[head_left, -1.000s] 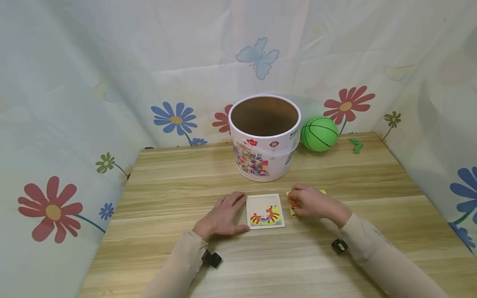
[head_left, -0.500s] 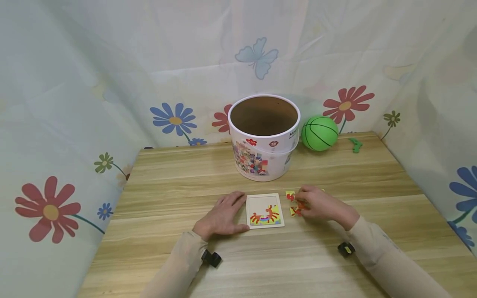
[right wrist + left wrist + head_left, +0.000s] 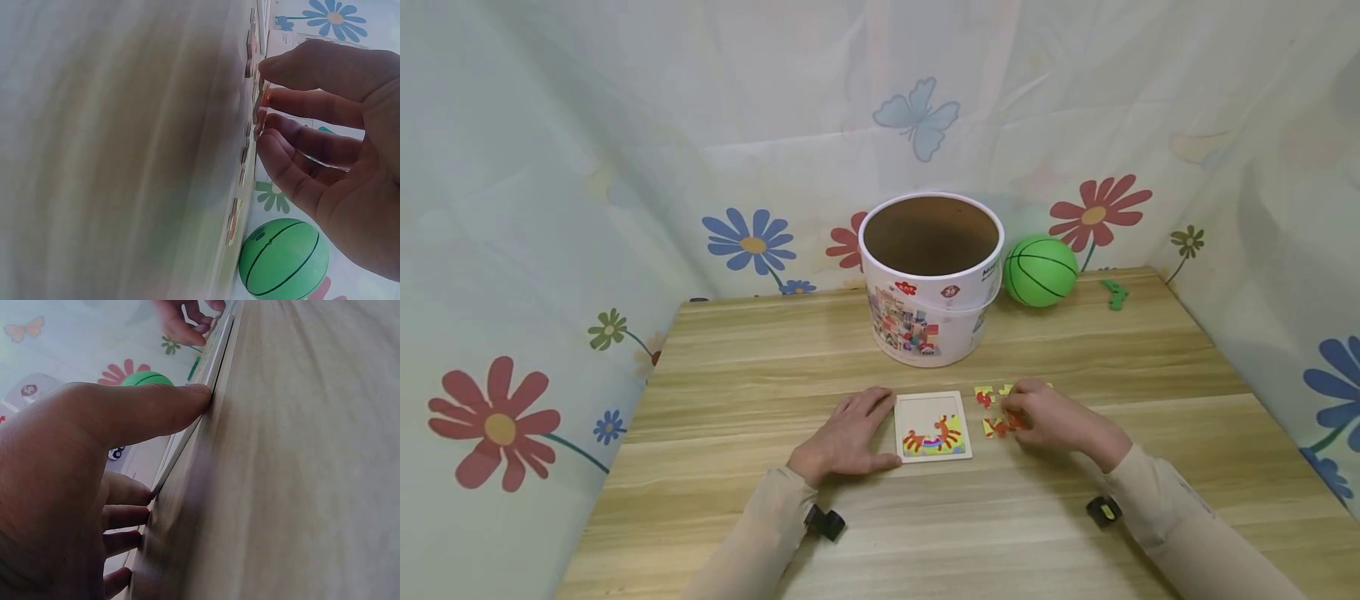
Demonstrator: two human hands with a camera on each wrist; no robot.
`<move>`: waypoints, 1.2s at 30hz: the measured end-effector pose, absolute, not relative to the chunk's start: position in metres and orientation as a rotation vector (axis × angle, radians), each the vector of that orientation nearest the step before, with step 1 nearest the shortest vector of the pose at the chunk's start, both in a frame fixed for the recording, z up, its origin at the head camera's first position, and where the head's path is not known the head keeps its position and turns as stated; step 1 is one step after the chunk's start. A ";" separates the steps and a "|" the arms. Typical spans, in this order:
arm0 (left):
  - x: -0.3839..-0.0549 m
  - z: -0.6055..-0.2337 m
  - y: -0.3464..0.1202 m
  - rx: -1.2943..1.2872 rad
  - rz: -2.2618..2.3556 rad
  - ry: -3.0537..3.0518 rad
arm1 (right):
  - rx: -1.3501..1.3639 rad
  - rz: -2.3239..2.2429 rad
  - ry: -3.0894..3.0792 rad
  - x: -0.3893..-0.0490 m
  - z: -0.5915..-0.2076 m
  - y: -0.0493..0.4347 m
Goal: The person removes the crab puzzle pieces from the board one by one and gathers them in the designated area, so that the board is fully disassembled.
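A square wooden puzzle board lies flat in the head view, its lower part filled with pieces showing red-orange animals on yellow. My left hand rests on the table at the board's left side. Its straight thumb touches the near corner and its fingertips lie along the edge. Just right of the board, my right hand pinches a jigsaw piece between thumb and fingertips, low over the table. Loose puzzle pieces lie around those fingers, and the right hand partly hides several of them.
Behind the board stands a large white bucket with printed pictures and a handle. A green ball sits right of it, and a small green toy piece lies near the back right corner. A floral curtain surrounds the wooden table.
My right hand has shifted a little to the right, away from the board, uncovering loose pieces that are now spread apart. The left hand and board have stayed put.
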State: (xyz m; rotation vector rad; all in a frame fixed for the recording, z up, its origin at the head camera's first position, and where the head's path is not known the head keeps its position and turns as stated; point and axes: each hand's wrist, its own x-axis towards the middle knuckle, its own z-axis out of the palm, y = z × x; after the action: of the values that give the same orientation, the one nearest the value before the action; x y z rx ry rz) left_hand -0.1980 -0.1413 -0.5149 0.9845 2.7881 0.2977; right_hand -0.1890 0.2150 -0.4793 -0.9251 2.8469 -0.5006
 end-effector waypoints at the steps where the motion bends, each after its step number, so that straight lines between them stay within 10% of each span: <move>1: -0.198 -0.515 -0.141 0.988 0.299 2.790 | -0.919 -0.499 2.844 -0.189 -0.480 0.215; 36: -0.197 -0.515 -0.142 1.004 0.320 2.791 | -0.943 -0.477 2.798 -0.184 -0.482 0.221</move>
State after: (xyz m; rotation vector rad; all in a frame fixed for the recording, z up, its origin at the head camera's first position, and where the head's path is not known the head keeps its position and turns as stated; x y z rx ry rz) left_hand -0.1968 -0.1418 -0.5147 1.0036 2.7912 0.3199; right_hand -0.1842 0.2207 -0.4822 -0.9430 2.7983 -0.4767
